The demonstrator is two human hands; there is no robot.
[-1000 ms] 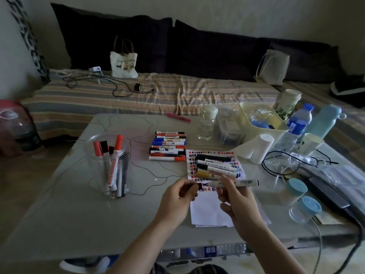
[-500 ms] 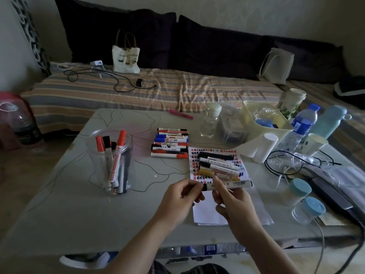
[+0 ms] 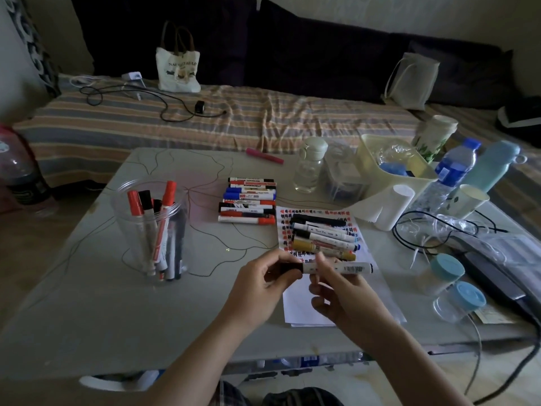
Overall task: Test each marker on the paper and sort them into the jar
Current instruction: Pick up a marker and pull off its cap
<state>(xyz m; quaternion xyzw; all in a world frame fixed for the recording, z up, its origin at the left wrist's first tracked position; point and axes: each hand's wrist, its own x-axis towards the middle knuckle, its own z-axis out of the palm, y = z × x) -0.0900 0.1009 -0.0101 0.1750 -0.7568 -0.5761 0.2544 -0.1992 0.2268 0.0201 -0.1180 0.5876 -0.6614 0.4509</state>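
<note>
grip: left hand (image 3: pixel 263 284) pinches the black cap (image 3: pixel 290 268), right hand (image 3: pixel 341 291) pinches the marker (image 3: pixel 339 268) barrel, lower centre
step: looks like recapping after the test
next: drop it in the jar (image 3: pixel 152 230), centre left
paper (image 3: pixel 310 309): right under both hands

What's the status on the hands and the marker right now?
Left hand grips the black cap end, right hand pinches the white marker barrel, held over the paper. Jar stands left, markers inside. Nothing in the way.
</note>
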